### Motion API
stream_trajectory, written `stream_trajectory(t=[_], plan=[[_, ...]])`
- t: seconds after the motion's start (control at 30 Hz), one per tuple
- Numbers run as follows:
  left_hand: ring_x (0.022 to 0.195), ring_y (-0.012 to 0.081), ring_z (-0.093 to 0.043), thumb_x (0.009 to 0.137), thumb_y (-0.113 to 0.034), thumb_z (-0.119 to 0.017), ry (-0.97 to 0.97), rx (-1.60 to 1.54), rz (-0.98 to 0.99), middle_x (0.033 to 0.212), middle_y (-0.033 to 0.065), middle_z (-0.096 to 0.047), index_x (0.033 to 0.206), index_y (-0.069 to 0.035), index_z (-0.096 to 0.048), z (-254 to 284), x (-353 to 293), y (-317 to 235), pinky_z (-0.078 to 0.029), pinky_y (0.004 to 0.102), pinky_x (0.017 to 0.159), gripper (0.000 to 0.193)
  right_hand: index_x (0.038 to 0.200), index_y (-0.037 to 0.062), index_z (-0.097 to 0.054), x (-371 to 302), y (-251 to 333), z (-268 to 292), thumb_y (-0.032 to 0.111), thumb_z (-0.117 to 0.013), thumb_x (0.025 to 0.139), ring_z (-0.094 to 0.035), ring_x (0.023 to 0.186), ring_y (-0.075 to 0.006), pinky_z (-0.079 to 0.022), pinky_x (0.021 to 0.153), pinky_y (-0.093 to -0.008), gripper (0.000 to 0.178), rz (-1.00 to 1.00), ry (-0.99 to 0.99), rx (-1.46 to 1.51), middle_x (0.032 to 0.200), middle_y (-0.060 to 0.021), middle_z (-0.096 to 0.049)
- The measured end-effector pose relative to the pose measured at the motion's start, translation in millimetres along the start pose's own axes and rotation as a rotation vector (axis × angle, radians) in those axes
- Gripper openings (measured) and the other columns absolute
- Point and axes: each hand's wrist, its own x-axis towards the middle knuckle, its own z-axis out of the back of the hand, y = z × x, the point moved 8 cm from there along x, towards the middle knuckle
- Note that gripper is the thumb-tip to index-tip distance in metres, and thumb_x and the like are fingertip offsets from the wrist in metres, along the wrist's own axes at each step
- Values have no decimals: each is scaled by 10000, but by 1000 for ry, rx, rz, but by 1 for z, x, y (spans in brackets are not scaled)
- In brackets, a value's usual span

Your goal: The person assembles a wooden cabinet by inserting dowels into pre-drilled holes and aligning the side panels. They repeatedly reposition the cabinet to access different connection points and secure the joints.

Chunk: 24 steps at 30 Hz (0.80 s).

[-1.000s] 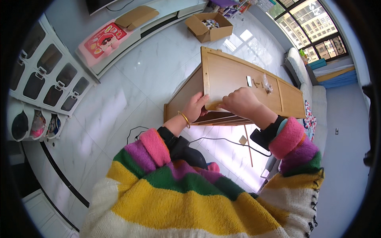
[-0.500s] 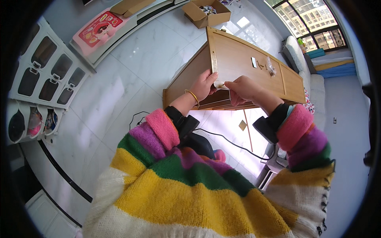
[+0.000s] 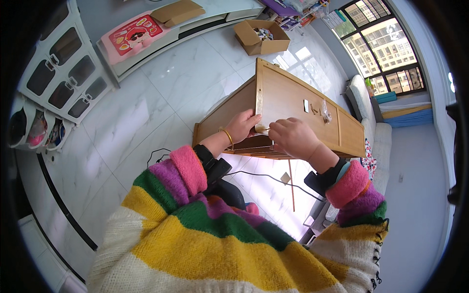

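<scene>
Brown wooden cabinet [image 3: 286, 97], resting on the tiled floor [image 3: 156, 93], is clasped at its near corner by the left hand [image 3: 242, 126]; there a thin piece [image 3: 267, 129] is pinched by the right hand [image 3: 295, 139], its fingers now more gathered, so finer work seems needed; on the wood no writing is readable.

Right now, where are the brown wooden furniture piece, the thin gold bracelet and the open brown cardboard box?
Brown wooden furniture piece [image 3: 288, 95]: head view, on its broad flat panel.
Thin gold bracelet [image 3: 229, 137]: head view, on its band.
Open brown cardboard box [image 3: 274, 47]: head view, on its near side.
</scene>
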Motion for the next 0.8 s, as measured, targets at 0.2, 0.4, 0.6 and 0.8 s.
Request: stream_trajectory(t=[0.2,0.4,0.6,0.8], plan=[[474,76,-456,848,-283,-488,-17,-84,130,586,5,-483,762,-54,-537,9,15,3,-377,221,426,249,682,87,-505,-2,2,-6,242,-609,655,-549,726,-186,-472,633,-305,189,184,-23,-1,754,-39,-513],[542,149,-461,869,-312,-447,-210,296,-225,586,41,-505,692,24,-527,15,25,-5,-389,307,512,388,677,111,-526,9,-3,-13,298,-584,712,-563,636,-187,-472,564,-307,199,225,2,-1,650,-22,-517],[601,167,-433,899,-333,-394,-340,155,-364,606,95,-468,742,43,-511,13,16,-11,-390,327,588,423,695,111,-554,21,-22,-16,430,-575,739,-579,554,-208,-454,494,-322,323,-162,-63,89,614,-27,-556],[577,130,-376,909,-359,-383,-284,-5,-260,578,60,-412,689,16,-478,8,24,-3,-362,304,549,444,635,89,-552,22,-40,-22,417,-604,729,-557,540,-269,-436,503,-366,345,-469,-75,148,592,-72,-558]])
